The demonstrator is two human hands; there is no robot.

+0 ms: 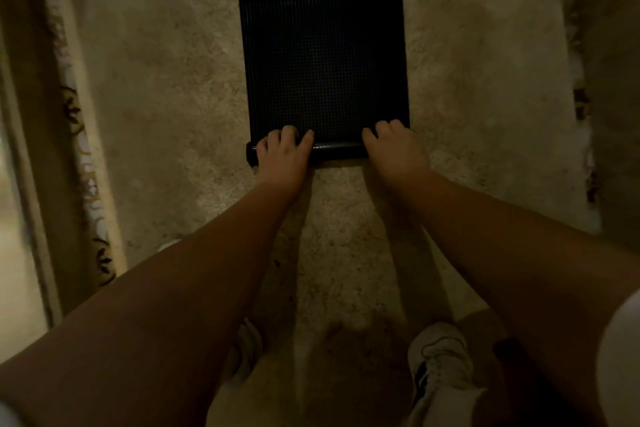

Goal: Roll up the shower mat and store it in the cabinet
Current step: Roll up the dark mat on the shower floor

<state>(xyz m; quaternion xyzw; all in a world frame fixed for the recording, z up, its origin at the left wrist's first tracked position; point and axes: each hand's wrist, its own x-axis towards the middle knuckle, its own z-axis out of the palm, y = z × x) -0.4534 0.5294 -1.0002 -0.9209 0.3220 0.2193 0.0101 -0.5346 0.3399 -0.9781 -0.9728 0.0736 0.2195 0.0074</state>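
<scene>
Black shower mat (323, 62) lies on the fuzzy rug (156, 97). Its near edge is rolled a little. The left hand (282, 152) and right hand (394, 149) curl over the roll, apart. Next, keep rolling it away, tight and straight.

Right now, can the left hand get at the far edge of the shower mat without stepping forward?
Probably not. The left hand is curled over the rolled near end of the shower mat with its arm already stretched out; nothing blocks the way.

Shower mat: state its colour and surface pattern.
The shower mat is black with a fine grid texture, seen in the head view.
</scene>
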